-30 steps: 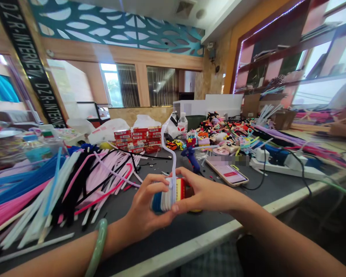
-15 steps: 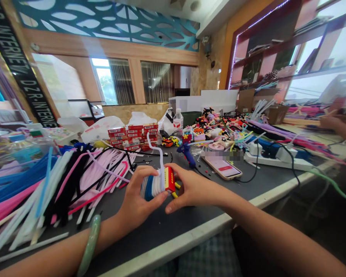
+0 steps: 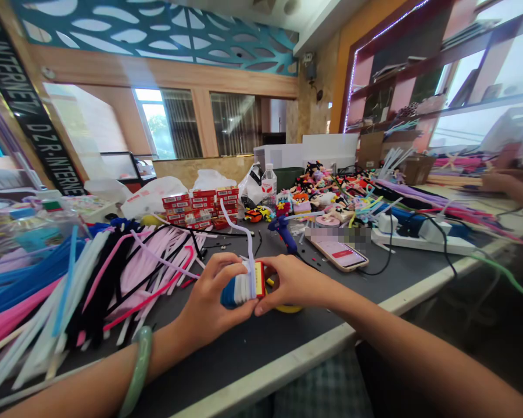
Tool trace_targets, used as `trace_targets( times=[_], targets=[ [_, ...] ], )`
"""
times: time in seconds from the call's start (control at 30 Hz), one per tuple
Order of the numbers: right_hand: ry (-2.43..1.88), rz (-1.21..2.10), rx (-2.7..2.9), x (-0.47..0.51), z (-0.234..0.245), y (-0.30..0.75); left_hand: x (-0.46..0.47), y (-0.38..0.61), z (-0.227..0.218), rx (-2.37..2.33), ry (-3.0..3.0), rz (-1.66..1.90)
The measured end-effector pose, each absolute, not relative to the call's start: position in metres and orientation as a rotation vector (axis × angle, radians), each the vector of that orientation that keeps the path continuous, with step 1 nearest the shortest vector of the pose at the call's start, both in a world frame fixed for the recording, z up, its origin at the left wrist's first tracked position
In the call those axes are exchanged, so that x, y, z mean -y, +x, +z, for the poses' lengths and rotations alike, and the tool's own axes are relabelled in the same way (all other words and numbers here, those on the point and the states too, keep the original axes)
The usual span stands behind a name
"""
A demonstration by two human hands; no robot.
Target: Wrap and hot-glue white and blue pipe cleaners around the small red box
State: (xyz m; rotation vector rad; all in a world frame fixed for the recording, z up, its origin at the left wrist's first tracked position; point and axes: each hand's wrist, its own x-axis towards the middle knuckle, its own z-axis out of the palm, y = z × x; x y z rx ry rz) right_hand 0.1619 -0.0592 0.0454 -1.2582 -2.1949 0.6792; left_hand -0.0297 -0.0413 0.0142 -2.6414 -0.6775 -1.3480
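Between my hands is a small red and cream box [image 3: 260,278], wound with blue, white and pale lavender pipe cleaners [image 3: 243,288]. My left hand [image 3: 213,296] holds the wound part, thumb below and fingers above. At the red end, my right hand [image 3: 287,283] pinches the box with thumb and forefinger. From the winding a loose lavender pipe cleaner end [image 3: 243,227] rises and bends away to the upper left. A yellow thing [image 3: 290,309] lies partly hidden beneath my right hand; its kind cannot be made out.
Bundles of pipe cleaners [image 3: 100,278] cover the left side. Behind stand stacked red boxes [image 3: 200,203], a bottle [image 3: 269,183] and a pile of small dolls [image 3: 322,186]. A blue glue gun [image 3: 283,232], phone [image 3: 337,249] and power strip [image 3: 422,241] lie right. A person's hand [image 3: 503,181] shows far right.
The box has turned and shifted slightly right and down. My right thumb, apart from the box before, now rests against its end. The lavender end has swung with it.
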Motion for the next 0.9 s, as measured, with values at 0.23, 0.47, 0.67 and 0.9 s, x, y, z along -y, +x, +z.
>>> trace_targets(
  times=[0.23, 0.47, 0.67, 0.9],
  targets=[
    [-1.255, 0.654, 2.164, 0.050, 0.040, 0.162, 0.030, -0.036, 0.013, 0.650, -2.626, -1.347],
    [-1.188, 0.741, 2.102, 0.043, 0.031, 0.164, 0.024, -0.044, 0.014, 0.685, -2.670, -1.380],
    [-1.174, 0.806, 2.069, 0.041, 0.029, 0.168, 0.009, -0.046, 0.007, 0.853, -2.778, -1.558],
    [-1.091, 0.899, 1.989, 0.033, 0.021, 0.170, 0.001, -0.045, 0.002, 1.014, -2.854, -1.685]
  ],
)
